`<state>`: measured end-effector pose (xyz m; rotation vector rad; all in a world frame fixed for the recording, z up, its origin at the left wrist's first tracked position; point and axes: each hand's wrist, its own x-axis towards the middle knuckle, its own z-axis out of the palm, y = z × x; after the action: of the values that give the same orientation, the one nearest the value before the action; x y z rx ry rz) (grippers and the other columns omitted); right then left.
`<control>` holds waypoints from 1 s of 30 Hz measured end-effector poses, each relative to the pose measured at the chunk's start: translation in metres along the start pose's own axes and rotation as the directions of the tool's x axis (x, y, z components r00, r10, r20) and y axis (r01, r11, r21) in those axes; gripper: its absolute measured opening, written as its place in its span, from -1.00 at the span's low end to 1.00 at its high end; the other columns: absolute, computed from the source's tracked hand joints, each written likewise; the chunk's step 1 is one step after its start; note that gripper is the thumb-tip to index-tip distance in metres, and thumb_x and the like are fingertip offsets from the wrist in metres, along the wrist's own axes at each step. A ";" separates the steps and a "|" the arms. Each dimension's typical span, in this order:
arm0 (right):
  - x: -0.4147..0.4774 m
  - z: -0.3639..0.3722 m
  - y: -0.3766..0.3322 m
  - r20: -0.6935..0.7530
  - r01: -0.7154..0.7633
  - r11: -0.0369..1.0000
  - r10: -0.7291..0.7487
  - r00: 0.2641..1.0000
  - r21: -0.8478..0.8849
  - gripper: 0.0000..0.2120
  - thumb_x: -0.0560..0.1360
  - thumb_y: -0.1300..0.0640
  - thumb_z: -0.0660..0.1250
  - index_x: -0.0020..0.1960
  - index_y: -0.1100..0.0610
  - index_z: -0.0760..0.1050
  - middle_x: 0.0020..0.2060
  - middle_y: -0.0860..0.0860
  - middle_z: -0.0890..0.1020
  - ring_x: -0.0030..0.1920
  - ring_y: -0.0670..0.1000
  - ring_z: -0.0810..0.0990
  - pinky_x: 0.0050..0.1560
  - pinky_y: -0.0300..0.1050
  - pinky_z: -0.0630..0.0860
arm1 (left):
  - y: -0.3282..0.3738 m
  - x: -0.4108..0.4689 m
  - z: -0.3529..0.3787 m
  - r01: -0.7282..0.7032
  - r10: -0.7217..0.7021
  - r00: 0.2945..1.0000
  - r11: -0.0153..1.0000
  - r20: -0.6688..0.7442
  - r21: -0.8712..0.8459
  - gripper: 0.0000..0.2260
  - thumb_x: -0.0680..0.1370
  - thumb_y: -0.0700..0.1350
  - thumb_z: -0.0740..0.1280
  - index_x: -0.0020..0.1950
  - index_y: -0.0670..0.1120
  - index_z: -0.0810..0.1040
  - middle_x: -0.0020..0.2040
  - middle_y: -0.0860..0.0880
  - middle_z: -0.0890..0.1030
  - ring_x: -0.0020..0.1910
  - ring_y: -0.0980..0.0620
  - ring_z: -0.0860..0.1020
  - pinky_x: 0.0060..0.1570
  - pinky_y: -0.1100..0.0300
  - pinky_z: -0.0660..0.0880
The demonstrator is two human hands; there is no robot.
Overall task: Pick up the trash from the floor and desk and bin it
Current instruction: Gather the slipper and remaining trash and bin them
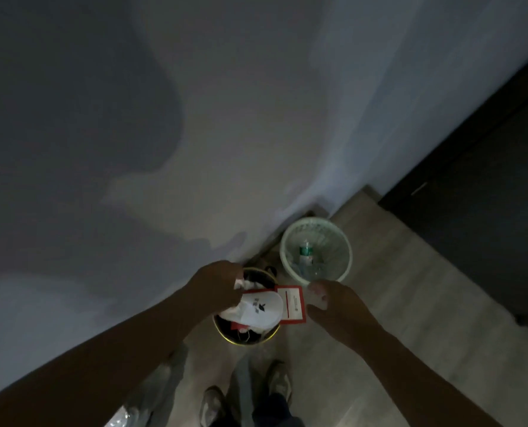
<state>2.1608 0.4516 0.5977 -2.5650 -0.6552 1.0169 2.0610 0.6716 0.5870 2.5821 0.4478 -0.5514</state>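
Observation:
A black bin with a yellow rim (250,342) stands on the floor below me. My left hand (218,288) grips a bundle of trash over its mouth: crumpled white paper (246,285), a white oval piece with a black mark (261,308) and a red-edged card (295,305). My right hand (333,305) hovers just right of the card with fingers curled. It seems to pinch something small and pale, but dim light leaves this unclear.
A pale green slatted basket (316,249) with plastic bottles inside stands against the wall behind the black bin. A dark door or cabinet (487,195) fills the right side. My shoes (278,382) are on the wooden floor below the bin.

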 end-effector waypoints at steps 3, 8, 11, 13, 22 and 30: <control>-0.034 -0.056 -0.040 -0.032 0.139 0.982 -0.144 0.989 -0.126 -0.54 0.51 0.03 0.35 0.38 0.04 0.41 0.30 -0.01 0.50 0.30 -0.02 0.45 0.27 -0.23 0.34 | 0.019 -0.046 -0.074 -0.055 0.056 0.995 0.998 -0.086 0.015 -0.65 0.46 0.03 0.23 0.12 -0.14 0.57 0.03 -0.03 0.59 0.01 0.03 0.59 -0.04 0.32 0.43; -0.086 -0.167 -0.115 -0.091 0.386 0.893 -0.415 0.905 -0.233 -0.61 0.53 0.03 0.34 0.34 0.03 0.42 0.24 -0.03 0.52 0.22 -0.06 0.47 0.16 -0.27 0.37 | 0.061 -0.120 -0.190 -0.054 0.073 0.966 0.995 -0.249 0.082 -0.61 0.56 0.03 0.28 0.37 0.00 0.38 0.27 0.00 0.49 0.19 0.06 0.49 0.11 0.32 0.33; -0.118 -0.229 -0.156 -0.123 0.527 0.785 -0.588 0.800 -0.327 -0.61 0.54 -0.01 0.33 0.35 -0.01 0.42 0.21 -0.06 0.52 0.19 -0.09 0.47 0.21 -0.25 0.38 | 0.094 -0.166 -0.251 -0.030 0.093 0.909 0.987 -0.407 0.158 -0.61 0.54 0.06 0.30 0.35 0.04 0.40 0.25 0.05 0.51 0.18 0.09 0.50 0.13 0.33 0.33; -0.141 -0.265 -0.179 -0.128 0.593 0.707 -0.677 0.724 -0.386 -0.62 0.54 -0.02 0.32 0.34 -0.03 0.42 0.19 -0.07 0.52 0.19 -0.08 0.48 0.25 -0.18 0.39 | 0.116 -0.195 -0.283 0.011 0.082 0.868 0.983 -0.490 0.183 -0.61 0.53 0.09 0.30 0.34 0.05 0.42 0.24 0.08 0.51 0.18 0.11 0.50 0.11 0.39 0.31; -0.218 -0.351 -0.253 -0.110 0.785 0.359 -0.929 0.354 -0.505 -0.64 0.49 -0.10 0.34 0.27 -0.15 0.43 0.07 -0.26 0.51 0.08 -0.21 0.46 0.15 -0.25 0.42 | 0.176 -0.297 -0.340 0.209 -0.033 0.656 0.968 -0.754 0.139 -0.65 0.52 0.12 0.30 0.30 0.13 0.44 0.16 0.18 0.49 0.09 0.22 0.49 -0.13 0.56 0.26; -0.287 -0.291 -0.340 0.114 0.883 -0.031 -0.993 0.026 -0.468 -0.63 0.50 -0.07 0.33 0.29 -0.16 0.42 0.14 -0.26 0.50 0.13 -0.26 0.42 0.13 -0.49 0.29 | 0.172 -0.445 -0.305 0.509 -0.299 0.451 0.860 -0.841 -0.033 -0.66 0.52 0.15 0.29 0.29 0.19 0.42 0.16 0.24 0.48 0.04 0.28 0.48 0.01 0.47 0.39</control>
<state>2.0784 0.5599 1.1114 -1.5005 -2.3218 -0.0738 1.8359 0.5830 1.0991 2.8046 1.4347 0.6267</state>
